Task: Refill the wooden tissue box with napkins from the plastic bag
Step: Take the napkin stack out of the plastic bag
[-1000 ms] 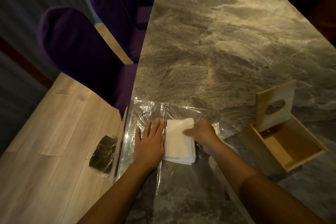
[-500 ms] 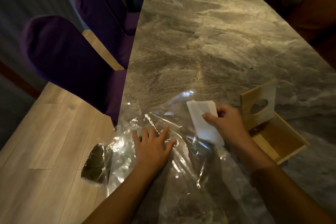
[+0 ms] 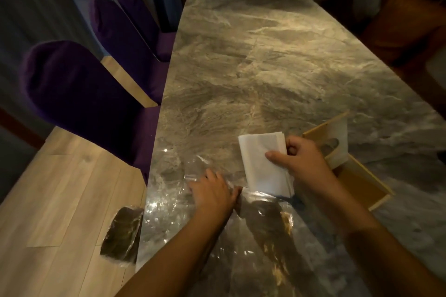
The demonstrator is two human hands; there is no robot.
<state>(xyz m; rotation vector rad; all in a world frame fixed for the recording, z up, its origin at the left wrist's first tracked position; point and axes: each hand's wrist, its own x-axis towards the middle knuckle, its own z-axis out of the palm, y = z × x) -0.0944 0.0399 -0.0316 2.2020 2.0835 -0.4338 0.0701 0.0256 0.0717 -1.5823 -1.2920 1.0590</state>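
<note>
My right hand (image 3: 303, 159) grips a stack of white napkins (image 3: 261, 163) by its right edge, thumb on top, holding it tilted just above the table. The stack's lower end still reaches the mouth of the clear plastic bag (image 3: 169, 202), which lies crumpled and flat at the table's near left. My left hand (image 3: 212, 194) presses palm-down on the bag, fingers spread. The wooden tissue box (image 3: 362, 183) stands open just right of my right hand, its lid (image 3: 334, 137) with an oval slot propped upright, partly hidden behind my fingers.
The grey marble table (image 3: 277, 67) stretches away ahead. Purple chairs (image 3: 79, 94) line its left side over a light wooden floor. A dark wrapped packet (image 3: 121, 234) lies on the floor by the table's left edge. Cushioned seats (image 3: 398, 21) stand at the far right.
My right hand has pulled the napkin stack out of the bag and carried it up and right toward the box. My left hand stayed pressing down on the bag, which crumpled.
</note>
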